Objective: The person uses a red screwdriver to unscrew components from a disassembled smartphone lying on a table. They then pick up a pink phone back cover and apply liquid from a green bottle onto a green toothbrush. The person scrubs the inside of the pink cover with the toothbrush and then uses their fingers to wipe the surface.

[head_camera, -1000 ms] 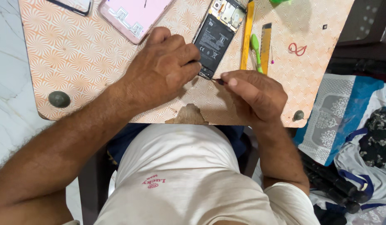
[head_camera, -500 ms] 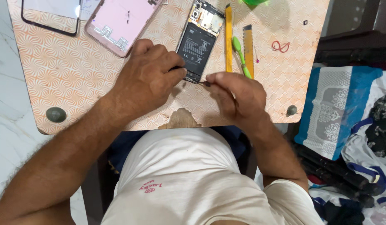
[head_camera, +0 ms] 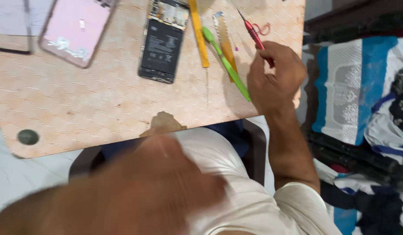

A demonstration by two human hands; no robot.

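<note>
From the head view, the chief risk lies with the red screwdriver (head_camera: 253, 31): the right hand (head_camera: 275, 76) holds it with fingers (head_camera: 264, 52) curled shut round the handle's lower end, the thin tip pointing up and away past the fingertips, so a loose pinch could let it roll out and drop off the desk (head_camera: 101, 113) edge, which runs just below and beside that hand. A careless sweep of the tip could also scrape the opened phone (head_camera: 163, 41), which lies well to the left of the fingers with its battery and board bare. Between the fingers and that phone lie a yellow strip tool (head_camera: 198, 37) and a green pry tool (head_camera: 225, 61), the green one ending close under the knuckles, where a lowering wrist might knock it askew. The right forearm rises steeply from the lap, wrist bent back, hand poised above the desk's right corner. The left hand (head_camera: 166, 182) is a large blur low in the frame, off the desk and near the torso; whether its fingers are open or closed cannot be told. A pink phone back cover (head_camera: 75, 30) lies farther left.
</note>
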